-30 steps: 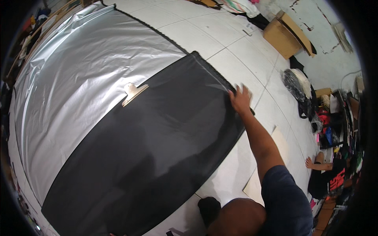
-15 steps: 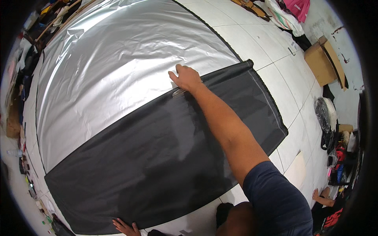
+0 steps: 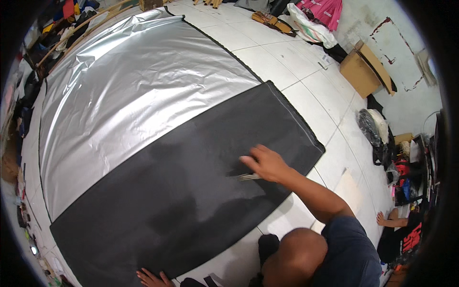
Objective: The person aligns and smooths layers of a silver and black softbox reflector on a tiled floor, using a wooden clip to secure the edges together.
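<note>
A large sheet lies on the floor, its silver side (image 3: 138, 91) up at the far part. The near part is folded over and shows its black side (image 3: 158, 201). My right hand (image 3: 267, 163) is over the right part of the black layer, thumb and forefinger raised, its other fingers closed around what look like metal scissors (image 3: 248, 177); their handles are hidden in the palm. My left hand (image 3: 154, 278) rests flat on the black layer's near edge, fingers spread and holding nothing.
White floor tiles (image 3: 306, 62) surround the sheet. A cardboard box (image 3: 361, 71) stands by the right wall, with plastic-wrapped goods (image 3: 373, 129) nearer. Another person's hand (image 3: 381, 219) shows at the far right. Clutter and wooden poles (image 3: 71, 36) line the left side. My bent knee (image 3: 296, 253) is beside the near edge.
My right hand has come back from the fold line toward me, over the black layer, with the scissors. The fold's raised right corner now lies flatter. My left hand stays in place.
</note>
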`<action>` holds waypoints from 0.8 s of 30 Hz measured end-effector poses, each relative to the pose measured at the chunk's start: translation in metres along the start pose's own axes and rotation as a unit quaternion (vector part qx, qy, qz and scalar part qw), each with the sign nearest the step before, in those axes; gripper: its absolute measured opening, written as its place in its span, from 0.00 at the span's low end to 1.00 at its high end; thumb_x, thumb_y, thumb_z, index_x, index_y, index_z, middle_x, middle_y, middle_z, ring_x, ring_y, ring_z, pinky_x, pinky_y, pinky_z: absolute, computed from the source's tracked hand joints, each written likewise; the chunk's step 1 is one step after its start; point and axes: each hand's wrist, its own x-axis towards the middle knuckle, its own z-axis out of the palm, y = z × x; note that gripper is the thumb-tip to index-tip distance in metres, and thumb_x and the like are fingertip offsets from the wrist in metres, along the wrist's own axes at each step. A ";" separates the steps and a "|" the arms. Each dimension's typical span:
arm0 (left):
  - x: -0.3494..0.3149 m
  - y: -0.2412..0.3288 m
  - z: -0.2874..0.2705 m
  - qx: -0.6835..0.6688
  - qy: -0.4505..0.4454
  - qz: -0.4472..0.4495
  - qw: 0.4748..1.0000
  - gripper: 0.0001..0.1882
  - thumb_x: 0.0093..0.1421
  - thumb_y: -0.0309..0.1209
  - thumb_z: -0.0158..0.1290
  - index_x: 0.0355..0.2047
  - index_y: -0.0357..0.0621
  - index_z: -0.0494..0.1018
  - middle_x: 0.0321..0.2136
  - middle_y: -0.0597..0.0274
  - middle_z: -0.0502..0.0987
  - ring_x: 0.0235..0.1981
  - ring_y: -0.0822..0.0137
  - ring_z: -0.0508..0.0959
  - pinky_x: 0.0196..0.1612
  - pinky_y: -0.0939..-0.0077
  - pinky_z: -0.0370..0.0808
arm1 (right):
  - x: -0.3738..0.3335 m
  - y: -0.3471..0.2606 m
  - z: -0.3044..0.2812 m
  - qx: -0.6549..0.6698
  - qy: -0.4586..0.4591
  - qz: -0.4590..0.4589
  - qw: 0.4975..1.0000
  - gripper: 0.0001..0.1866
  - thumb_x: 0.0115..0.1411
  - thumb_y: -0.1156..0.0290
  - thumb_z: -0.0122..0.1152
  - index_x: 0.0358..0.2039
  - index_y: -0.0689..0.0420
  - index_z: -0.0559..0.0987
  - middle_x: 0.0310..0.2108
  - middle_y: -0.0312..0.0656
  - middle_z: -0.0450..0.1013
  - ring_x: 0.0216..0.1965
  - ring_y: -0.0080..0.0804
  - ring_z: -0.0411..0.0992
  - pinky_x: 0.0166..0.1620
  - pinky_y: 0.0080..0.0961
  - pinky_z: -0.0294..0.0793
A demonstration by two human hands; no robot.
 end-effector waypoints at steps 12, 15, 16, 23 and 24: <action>-0.002 -0.159 -0.005 -0.414 0.087 -0.400 0.813 0.35 0.57 0.55 0.52 0.51 0.35 0.67 0.38 0.50 0.73 0.38 0.57 0.73 0.40 0.63 0.71 | -0.279 0.148 0.107 0.558 0.110 0.521 0.636 0.25 0.58 0.55 0.61 0.49 0.60 0.71 0.37 0.43 0.71 0.34 0.29 0.72 0.36 0.23 0.76; -0.009 -0.241 0.009 -0.589 -0.047 -0.401 0.700 0.28 0.58 0.52 0.54 0.47 0.41 0.69 0.39 0.56 0.72 0.35 0.66 0.71 0.37 0.70 0.71 | -0.263 0.122 0.125 0.589 0.188 0.516 0.593 0.22 0.59 0.55 0.60 0.45 0.61 0.74 0.32 0.41 0.72 0.31 0.27 0.72 0.36 0.22 0.75; -0.008 -0.234 0.008 -0.612 -0.029 -0.433 0.661 0.26 0.58 0.50 0.54 0.47 0.43 0.69 0.39 0.58 0.72 0.34 0.68 0.71 0.37 0.72 0.70 | -0.271 0.126 0.125 0.572 0.156 0.521 0.615 0.23 0.59 0.54 0.60 0.44 0.62 0.74 0.31 0.40 0.72 0.30 0.26 0.72 0.36 0.22 0.75; 0.004 -0.197 -0.006 -0.723 0.006 -0.416 0.551 0.21 0.59 0.41 0.55 0.49 0.44 0.68 0.45 0.60 0.72 0.40 0.69 0.73 0.43 0.78 0.71 | -0.268 0.128 0.129 0.606 0.084 0.458 0.644 0.20 0.60 0.55 0.59 0.37 0.62 0.77 0.28 0.40 0.76 0.28 0.24 0.74 0.33 0.18 0.75; 0.004 -0.187 -0.014 -0.727 0.033 -0.428 0.536 0.21 0.59 0.39 0.55 0.50 0.42 0.68 0.46 0.58 0.72 0.42 0.68 0.73 0.45 0.77 0.71 | -0.258 0.122 0.129 0.620 0.091 0.453 0.634 0.19 0.61 0.56 0.58 0.36 0.62 0.77 0.28 0.40 0.76 0.28 0.24 0.74 0.33 0.17 0.75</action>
